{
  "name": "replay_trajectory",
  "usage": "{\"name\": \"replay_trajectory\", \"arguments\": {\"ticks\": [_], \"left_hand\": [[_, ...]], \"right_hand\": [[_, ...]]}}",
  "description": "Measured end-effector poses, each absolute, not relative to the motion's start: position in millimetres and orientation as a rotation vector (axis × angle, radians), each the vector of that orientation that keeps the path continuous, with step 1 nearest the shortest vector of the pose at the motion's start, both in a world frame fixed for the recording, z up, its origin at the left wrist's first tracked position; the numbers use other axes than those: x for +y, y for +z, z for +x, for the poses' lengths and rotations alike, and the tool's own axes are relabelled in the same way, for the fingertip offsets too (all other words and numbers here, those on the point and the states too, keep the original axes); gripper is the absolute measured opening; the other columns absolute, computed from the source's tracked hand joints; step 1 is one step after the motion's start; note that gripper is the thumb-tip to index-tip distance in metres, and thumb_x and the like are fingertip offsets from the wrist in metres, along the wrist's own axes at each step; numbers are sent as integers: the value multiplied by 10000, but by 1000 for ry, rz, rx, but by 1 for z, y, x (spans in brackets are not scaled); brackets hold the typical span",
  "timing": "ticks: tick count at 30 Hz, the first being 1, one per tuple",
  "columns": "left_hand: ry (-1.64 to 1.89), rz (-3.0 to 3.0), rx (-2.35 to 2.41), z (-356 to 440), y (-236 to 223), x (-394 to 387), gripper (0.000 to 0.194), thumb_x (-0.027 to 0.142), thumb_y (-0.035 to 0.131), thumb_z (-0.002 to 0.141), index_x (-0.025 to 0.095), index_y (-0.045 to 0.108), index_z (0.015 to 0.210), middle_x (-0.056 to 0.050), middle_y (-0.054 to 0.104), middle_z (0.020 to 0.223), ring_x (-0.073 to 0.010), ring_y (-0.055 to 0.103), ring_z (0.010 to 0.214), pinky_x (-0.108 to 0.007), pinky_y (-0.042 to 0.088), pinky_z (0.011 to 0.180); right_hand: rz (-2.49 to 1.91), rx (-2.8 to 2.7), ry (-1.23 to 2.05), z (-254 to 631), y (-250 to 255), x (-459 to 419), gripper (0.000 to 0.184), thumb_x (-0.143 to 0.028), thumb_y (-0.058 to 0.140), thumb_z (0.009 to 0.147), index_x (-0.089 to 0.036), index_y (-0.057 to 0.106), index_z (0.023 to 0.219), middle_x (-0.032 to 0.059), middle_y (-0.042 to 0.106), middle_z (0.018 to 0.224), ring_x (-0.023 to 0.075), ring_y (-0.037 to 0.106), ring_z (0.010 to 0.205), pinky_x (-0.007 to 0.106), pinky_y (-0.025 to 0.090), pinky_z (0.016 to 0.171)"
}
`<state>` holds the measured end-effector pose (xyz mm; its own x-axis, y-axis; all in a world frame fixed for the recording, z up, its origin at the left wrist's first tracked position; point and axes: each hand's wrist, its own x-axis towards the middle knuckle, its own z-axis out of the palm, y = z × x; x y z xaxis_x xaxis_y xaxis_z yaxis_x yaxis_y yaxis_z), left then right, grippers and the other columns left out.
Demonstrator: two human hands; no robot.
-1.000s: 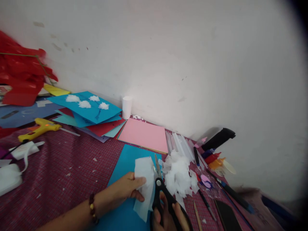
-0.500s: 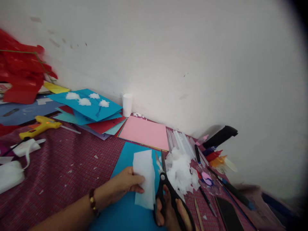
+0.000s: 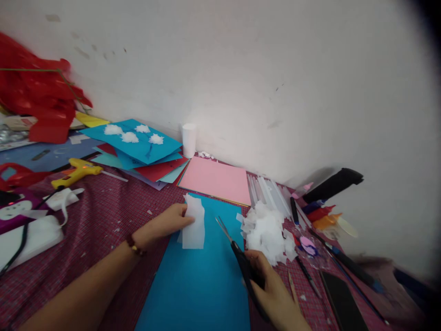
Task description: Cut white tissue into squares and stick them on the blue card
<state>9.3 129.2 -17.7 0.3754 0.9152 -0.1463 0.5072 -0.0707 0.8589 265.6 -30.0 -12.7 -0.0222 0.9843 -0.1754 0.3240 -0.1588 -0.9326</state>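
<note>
My left hand [image 3: 171,219] pinches a white tissue piece [image 3: 194,223] and holds it over a blue paper sheet [image 3: 203,276]. My right hand [image 3: 274,289] grips black scissors [image 3: 241,257], their blades pointing up-left and slightly apart, a short way to the right of the tissue. A heap of white tissue scraps [image 3: 267,230] lies just right of the blades.
Pink paper [image 3: 217,179] and a stack of coloured sheets [image 3: 138,154] lie by the wall, with a white cup [image 3: 189,140]. A yellow glue gun [image 3: 77,171] and red paper [image 3: 37,103] are at left. Pens, bottles and white strips crowd the right side.
The scissors have come away from the tissue and moved right and down. My left hand has carried the tissue piece up and to the left.
</note>
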Motion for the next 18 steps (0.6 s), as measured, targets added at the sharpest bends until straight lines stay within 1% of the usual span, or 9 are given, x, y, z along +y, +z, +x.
{"name": "replay_trajectory", "arguments": {"ticks": [3, 5, 7, 9, 11, 13, 15, 18], "left_hand": [[552, 2156, 1667, -6, -7, 137, 164, 297, 533, 774, 158, 616, 801, -90, 641, 818, -231, 578, 744, -288, 362, 629], [553, 2253, 1775, -14, 1, 140, 216, 304, 460, 834, 161, 621, 853, -107, 647, 891, -239, 589, 814, -300, 384, 673], [458, 2314, 1647, -18, 8, 138, 219, 292, 456, 839, 165, 634, 855, -89, 658, 876, -219, 598, 806, -290, 399, 690], [306, 2383, 1412, -19, 14, 129, 198, 285, 512, 801, 173, 654, 882, -70, 673, 870, -212, 605, 799, -285, 407, 707], [162, 2456, 1207, -18, 20, 117, 250, 276, 574, 744, 187, 661, 961, -68, 682, 931, -225, 611, 832, -295, 411, 734], [59, 2544, 1092, -16, 25, 105, 354, 235, 599, 690, 193, 651, 1037, -78, 677, 992, -253, 609, 877, -320, 412, 768], [-4, 2629, 1035, -14, 28, 96, 434, 172, 586, 650, 187, 640, 1081, -92, 669, 1018, -280, 603, 922, -354, 407, 808], [-73, 2692, 997, -12, 27, 93, 469, 81, 543, 609, 184, 648, 1055, -96, 672, 1002, -290, 602, 943, -376, 402, 825]], "right_hand": [[-1604, -1449, 1145, 266, -17, -33, 322, -200, 585, 778, -197, 553, 1098, 44, 677, 940, 246, 615, 905, 347, 459, 799], [-1677, -1502, 1065, 267, -22, -35, 372, -200, 580, 765, -205, 551, 1136, 43, 685, 924, 250, 624, 884, 356, 468, 791], [-1756, -1577, 946, 268, -28, -37, 431, -198, 578, 748, -220, 542, 1177, 54, 686, 979, 262, 627, 908, 379, 468, 814], [-1821, -1676, 800, 267, -32, -38, 481, -197, 578, 735, -226, 530, 1213, 82, 662, 1104, 284, 612, 991, 415, 450, 871], [-1861, -1777, 660, 265, -33, -39, 499, -200, 582, 733, -214, 531, 1229, 111, 624, 1190, 302, 583, 1065, 444, 427, 918], [-1873, -1850, 551, 262, -33, -39, 484, -208, 578, 743, -206, 546, 1226, 122, 613, 1196, 306, 569, 1086, 452, 424, 931], [-1870, -1884, 467, 259, -32, -40, 472, -214, 574, 755, -206, 552, 1226, 117, 620, 1154, 299, 571, 1066, 449, 433, 922], [-1861, -1910, 365, 258, -33, -40, 472, -220, 574, 768, -196, 541, 1238, 114, 617, 1106, 293, 567, 1037, 448, 438, 908]]}}
